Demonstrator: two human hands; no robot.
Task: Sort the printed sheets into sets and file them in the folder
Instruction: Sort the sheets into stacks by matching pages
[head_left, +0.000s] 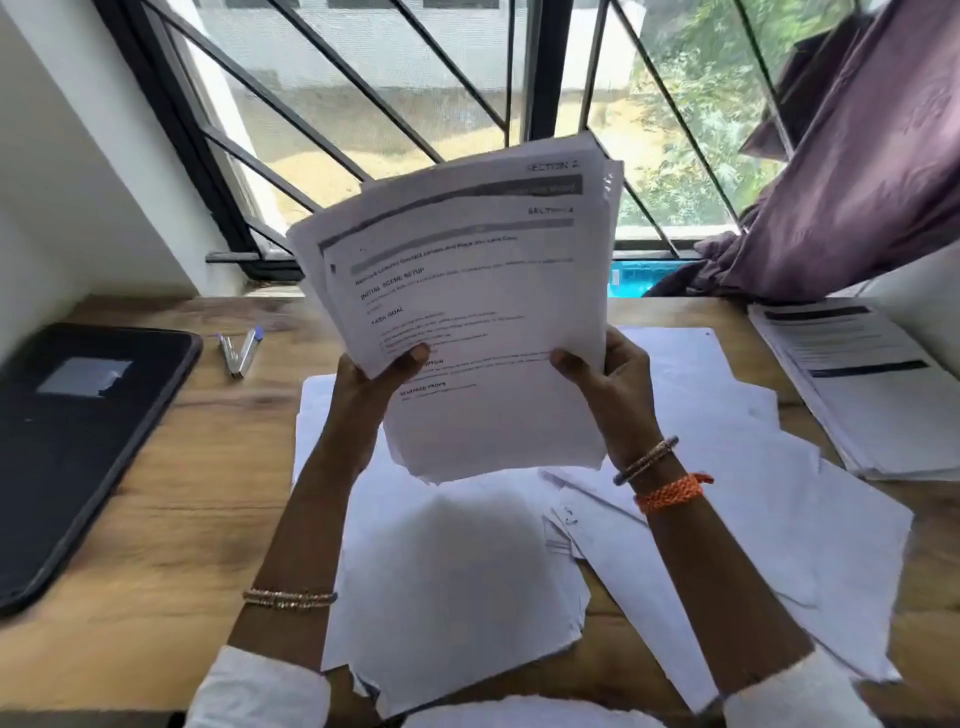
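I hold a fanned bundle of printed sheets (467, 291) upright above the desk, text facing me. My left hand (369, 384) grips its lower left edge, thumb on the front page. My right hand (608, 379) grips the lower right edge the same way. Below the bundle, loose white sheets (467, 582) lie spread over the wooden desk (171, 519), mostly blank side up. A second stack of printed sheets (862, 384) rests at the right edge. The dark closed folder (72, 441) lies flat at the left.
Two pens (239, 351) lie beside the folder's far right corner. A barred window (415, 104) rises behind the desk, with a purple curtain (852, 171) bunched at the right. A blue object (639, 278) sits on the sill.
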